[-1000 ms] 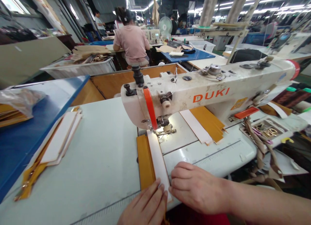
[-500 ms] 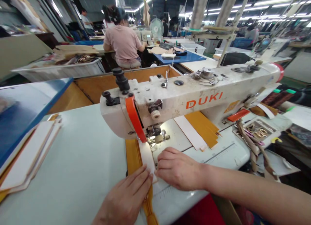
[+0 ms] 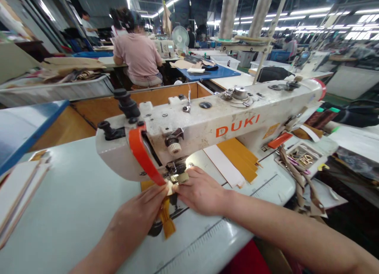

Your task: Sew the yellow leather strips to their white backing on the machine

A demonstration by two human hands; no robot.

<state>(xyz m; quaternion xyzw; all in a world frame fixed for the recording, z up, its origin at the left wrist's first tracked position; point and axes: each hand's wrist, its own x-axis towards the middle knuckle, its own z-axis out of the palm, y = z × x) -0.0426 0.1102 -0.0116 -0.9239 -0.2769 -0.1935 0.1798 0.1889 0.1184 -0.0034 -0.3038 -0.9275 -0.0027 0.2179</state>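
A white sewing machine (image 3: 192,128) marked DUKI stands before me. Under its needle area runs a mustard zipper (image 3: 166,222) with a pale strip (image 3: 171,188) laid along it. My left hand (image 3: 139,216) has its fingers closed on the strip's near end, left of the presser foot. On the other side, my right hand (image 3: 201,191) pinches the same end, its fingertips close to the foot. The two hands nearly meet, hiding much of the strip. The zipper's loose end hangs toward me over a dark opening in the machine bed.
More mustard and white strips (image 3: 233,163) lie under the machine arm. White panels (image 3: 20,191) are stacked at left. A tray of small metal parts (image 3: 304,157) sits at right, beside hanging brown straps (image 3: 299,183). A co-worker (image 3: 137,53) sits ahead at another machine.
Both hands have moved forward to the presser foot, and the strip has gone further under it. Less of the strip and zipper shows on my side. The view has shifted right.
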